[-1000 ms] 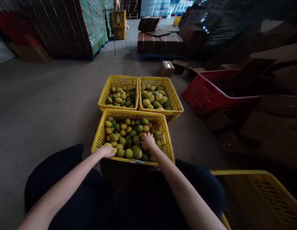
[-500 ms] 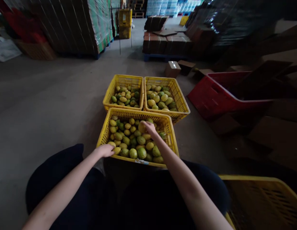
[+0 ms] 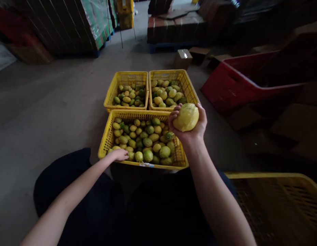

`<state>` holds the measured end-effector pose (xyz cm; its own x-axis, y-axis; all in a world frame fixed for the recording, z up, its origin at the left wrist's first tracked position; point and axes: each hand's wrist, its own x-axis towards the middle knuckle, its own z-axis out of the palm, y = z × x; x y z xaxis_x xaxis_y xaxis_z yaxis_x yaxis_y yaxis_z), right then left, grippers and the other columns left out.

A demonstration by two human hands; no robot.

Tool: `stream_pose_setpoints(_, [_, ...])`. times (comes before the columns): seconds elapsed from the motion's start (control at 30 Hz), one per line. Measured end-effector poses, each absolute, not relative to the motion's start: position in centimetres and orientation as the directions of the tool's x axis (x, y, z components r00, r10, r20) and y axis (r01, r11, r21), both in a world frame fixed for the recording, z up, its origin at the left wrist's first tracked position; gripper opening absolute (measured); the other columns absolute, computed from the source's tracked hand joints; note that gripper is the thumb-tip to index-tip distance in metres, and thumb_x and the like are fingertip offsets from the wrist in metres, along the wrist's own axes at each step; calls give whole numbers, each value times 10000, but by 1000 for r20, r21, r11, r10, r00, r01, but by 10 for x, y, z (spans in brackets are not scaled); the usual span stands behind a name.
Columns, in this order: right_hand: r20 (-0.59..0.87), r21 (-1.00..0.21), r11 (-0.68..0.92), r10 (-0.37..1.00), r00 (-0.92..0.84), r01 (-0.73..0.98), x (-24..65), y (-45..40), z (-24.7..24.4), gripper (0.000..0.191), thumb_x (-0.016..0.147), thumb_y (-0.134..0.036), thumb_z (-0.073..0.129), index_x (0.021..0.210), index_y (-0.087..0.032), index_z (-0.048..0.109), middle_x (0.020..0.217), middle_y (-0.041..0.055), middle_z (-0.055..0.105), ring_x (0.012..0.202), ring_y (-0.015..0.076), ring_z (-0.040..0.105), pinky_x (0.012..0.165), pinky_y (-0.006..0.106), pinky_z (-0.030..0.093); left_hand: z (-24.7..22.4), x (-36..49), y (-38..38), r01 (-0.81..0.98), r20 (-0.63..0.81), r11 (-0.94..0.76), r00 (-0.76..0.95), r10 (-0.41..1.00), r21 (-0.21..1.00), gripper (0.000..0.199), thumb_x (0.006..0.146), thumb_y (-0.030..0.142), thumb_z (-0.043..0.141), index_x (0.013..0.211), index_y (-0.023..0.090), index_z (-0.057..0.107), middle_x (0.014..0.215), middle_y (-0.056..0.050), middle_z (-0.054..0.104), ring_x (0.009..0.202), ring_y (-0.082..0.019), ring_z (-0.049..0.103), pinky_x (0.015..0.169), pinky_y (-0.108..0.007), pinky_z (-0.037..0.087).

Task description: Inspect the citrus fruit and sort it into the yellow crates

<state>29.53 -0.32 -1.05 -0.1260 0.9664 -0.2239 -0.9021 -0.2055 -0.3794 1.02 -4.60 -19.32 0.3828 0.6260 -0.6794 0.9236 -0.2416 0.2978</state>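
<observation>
Yellow fruit (image 3: 186, 117): held in the right hand (image 3: 192, 135), grip curled around it, raised at the right side of the near crate (image 3: 106, 141). Left hand (image 3: 119, 154): at that crate's near rim, left of centre, beside other fruit (image 3: 147, 142); cannot tell whether its grip holds anything. Far left crate (image 3: 108, 91) and far right crate (image 3: 191, 88): both contain green and yellow produce (image 3: 170, 93).

- You had open floor (image 3: 71, 89) at the frame's left.
- A red crate (image 3: 227, 85) blocked your way at right.
- Yellow crates (image 3: 106, 136) stood across the centre.
</observation>
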Motion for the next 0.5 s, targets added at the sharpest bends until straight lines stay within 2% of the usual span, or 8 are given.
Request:
stream_pose_setpoints(0.1, [-320, -259, -166, 944, -78, -951, 303, 2, -24, 295, 790, -447, 595, 953, -201, 596, 759, 14, 662, 664, 155, 638, 544, 283, 582, -197, 25, -42, 921, -648, -202, 380, 660, 334, 289, 911, 297, 474, 1017, 197, 723, 1095, -71, 743, 994, -222, 677, 873, -286, 494])
stream_pose_setpoints(0.23, [-422, -173, -74, 907, 6, -982, 311, 9, -15, 300, 812, -438, 545, 993, -205, 604, 765, 19, 648, 670, 164, 633, 528, 280, 576, -206, 74, -30, 889, -549, -171, 402, 733, 424, 368, 943, 215, 401, 1213, 135, 639, 1245, -89, 681, 1088, -174, 630, 943, -234, 455])
stream_pose_setpoints(0.37, [-515, -106, -41, 857, 20, -993, 319, 8, -9, 289, 839, -418, 506, 1013, -210, 606, 789, 23, 626, 659, 155, 613, 518, 270, 567, -216, 137, -7, 812, -414, -195, 468, 781, 550, 418, 877, 189, 525, 1270, 63, 592, 1244, -150, 665, 1067, -204, 624, 948, -264, 465])
stream_pose_setpoints(0.5, [-491, -75, -28, 871, 13, -997, 329, 5, -13, 253, 822, -425, 537, 967, -230, 611, 814, 19, 639, 705, 166, 629, 570, 300, 590, -219, 180, 10, 743, -367, -261, 564, 740, 617, 376, 778, 173, 631, 1147, 112, 672, 1187, -118, 698, 1011, -210, 641, 912, -265, 491])
